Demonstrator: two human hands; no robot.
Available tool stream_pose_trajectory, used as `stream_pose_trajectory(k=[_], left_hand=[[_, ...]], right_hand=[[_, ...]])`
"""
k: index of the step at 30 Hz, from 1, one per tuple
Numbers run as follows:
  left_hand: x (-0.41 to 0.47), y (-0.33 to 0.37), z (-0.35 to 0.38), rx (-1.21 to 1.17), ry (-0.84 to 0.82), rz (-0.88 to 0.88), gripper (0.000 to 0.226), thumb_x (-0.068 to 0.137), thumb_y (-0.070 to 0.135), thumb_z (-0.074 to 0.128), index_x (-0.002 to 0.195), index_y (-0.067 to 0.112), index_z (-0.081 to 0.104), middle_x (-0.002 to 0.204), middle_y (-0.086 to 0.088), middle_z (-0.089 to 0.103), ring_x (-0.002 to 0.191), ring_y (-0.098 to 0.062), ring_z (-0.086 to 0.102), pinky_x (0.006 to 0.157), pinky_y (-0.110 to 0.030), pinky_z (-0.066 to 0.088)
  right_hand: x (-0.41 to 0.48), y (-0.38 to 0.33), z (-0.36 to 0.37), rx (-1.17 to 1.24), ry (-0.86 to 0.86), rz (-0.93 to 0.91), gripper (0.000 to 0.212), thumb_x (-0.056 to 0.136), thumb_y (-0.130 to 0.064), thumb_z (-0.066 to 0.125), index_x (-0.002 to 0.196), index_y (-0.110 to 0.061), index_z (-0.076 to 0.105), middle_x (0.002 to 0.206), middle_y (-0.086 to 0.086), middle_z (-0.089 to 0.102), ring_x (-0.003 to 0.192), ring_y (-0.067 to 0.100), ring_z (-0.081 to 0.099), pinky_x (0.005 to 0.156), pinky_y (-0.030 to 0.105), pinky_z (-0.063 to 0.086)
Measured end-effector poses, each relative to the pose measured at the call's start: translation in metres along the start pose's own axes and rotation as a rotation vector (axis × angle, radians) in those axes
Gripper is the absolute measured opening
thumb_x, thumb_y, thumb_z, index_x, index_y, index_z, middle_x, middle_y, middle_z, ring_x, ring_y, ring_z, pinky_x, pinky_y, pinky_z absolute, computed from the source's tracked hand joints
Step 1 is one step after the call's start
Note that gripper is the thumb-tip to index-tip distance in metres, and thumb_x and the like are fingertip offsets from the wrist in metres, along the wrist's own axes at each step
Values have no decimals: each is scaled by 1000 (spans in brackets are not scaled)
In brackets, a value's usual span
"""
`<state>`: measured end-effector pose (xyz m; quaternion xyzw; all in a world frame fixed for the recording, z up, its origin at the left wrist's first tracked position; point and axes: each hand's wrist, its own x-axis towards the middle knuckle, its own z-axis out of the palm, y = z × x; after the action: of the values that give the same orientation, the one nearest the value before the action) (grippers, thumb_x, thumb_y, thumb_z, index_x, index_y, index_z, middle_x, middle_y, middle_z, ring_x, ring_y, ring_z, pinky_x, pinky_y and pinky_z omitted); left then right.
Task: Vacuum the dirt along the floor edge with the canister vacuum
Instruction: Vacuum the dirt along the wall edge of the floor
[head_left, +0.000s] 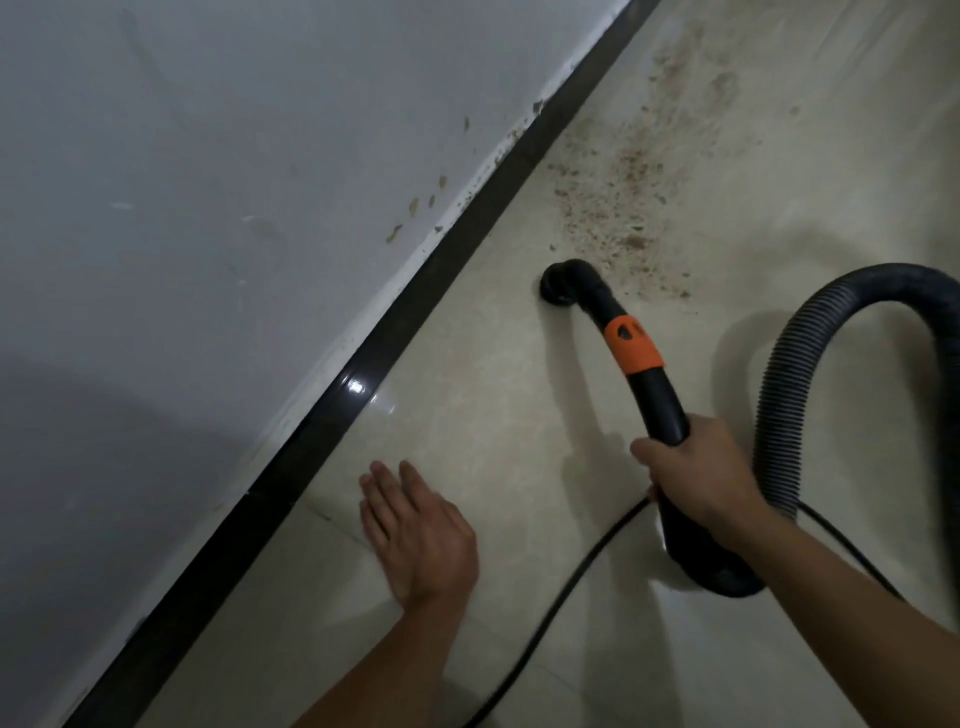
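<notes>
The right hand (698, 470) grips the wand (657, 395), its nozzle (555, 285) on clean tile just short of the dirt (631, 171) by the baseboard (415, 306), left hand (418, 535) flat-fingered, idle; most dirt seems left.

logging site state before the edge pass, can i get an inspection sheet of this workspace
surface: pale tiled floor, glossy, brown dirt scattered ahead near the baseboard
job's things: black vacuum wand with orange collar; its nozzle on the floor just short of the dirt; ribbed hose loops at right
clutter: nothing seen
grippers: right hand grips the wand; left hand flat, fingers straight, holds nothing
cables: black cord runs across the floor under the right hand
surroundings: grey wall with brown stains, black baseboard
</notes>
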<state>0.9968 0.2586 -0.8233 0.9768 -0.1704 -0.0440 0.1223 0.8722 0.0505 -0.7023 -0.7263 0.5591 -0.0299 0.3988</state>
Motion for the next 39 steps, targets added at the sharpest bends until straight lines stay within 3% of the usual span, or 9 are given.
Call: stream_pose_trajectory(k=[4, 8, 13, 18, 22, 29, 33, 39], left_hand=[[0, 4, -2, -12, 2, 10, 58, 89, 24, 28, 137, -3, 45, 147, -30, 35, 139, -43, 30, 115, -52, 22], [1, 5, -4, -15, -1, 3, 59, 89, 24, 27, 137, -2, 46, 147, -29, 35, 138, -42, 30, 114, -51, 21], [2, 3, -1, -8, -13, 5, 59, 90, 25, 23, 139, -1, 45, 148, -28, 35, 139, -41, 30, 114, -51, 21], [2, -1, -1, 2, -22, 1, 59, 89, 24, 26, 139, -1, 44, 149, -28, 34, 139, -41, 31, 114, -51, 21], [4, 0, -2, -18, -21, 2, 58, 90, 24, 25, 139, -2, 45, 148, -28, 34, 139, -42, 30, 114, -53, 23], [3, -2, -4, -18, -9, 12, 58, 89, 23, 27, 136, -5, 46, 145, -32, 36, 136, -45, 32, 111, -55, 25], [0, 0, -4, -11, 12, 30, 58, 88, 24, 28, 136, -6, 45, 144, -34, 36, 135, -47, 32, 110, -56, 26], [2, 0, -2, 33, -20, 66, 60, 85, 23, 29, 133, -6, 49, 142, -34, 40, 131, -52, 35, 107, -59, 28]], right_hand=[[-2, 1, -4, -88, -50, -5, 17, 75, -27, 71, 77, -15, 60, 56, 7, 66, 48, 24, 67, 54, 38, 56], [43, -38, -5, 209, -84, 107, 21, 79, -11, 69, 93, 3, 61, 60, 13, 60, 48, 29, 62, 51, 32, 52], [73, -99, 18, 408, -204, 142, 25, 79, -5, 66, 101, 2, 57, 67, 13, 55, 51, 28, 56, 58, 36, 53], [39, -70, 17, 185, -238, 57, 13, 79, -6, 68, 85, 2, 60, 58, 12, 57, 45, 27, 58, 45, 28, 51], [4, -18, -9, -27, -247, -15, 14, 79, -10, 71, 82, -2, 60, 54, 15, 62, 48, 30, 65, 53, 41, 55], [-34, 63, -73, -61, -16, 102, 14, 79, -9, 73, 77, -3, 61, 53, 16, 65, 47, 29, 66, 50, 34, 52], [-41, 92, -93, 76, 90, 215, 13, 81, -8, 72, 85, -7, 60, 65, 21, 65, 52, 33, 64, 52, 35, 52], [0, 79, -107, 380, 174, 295, 16, 82, -3, 67, 93, 3, 57, 67, 19, 55, 50, 29, 56, 48, 30, 48]])
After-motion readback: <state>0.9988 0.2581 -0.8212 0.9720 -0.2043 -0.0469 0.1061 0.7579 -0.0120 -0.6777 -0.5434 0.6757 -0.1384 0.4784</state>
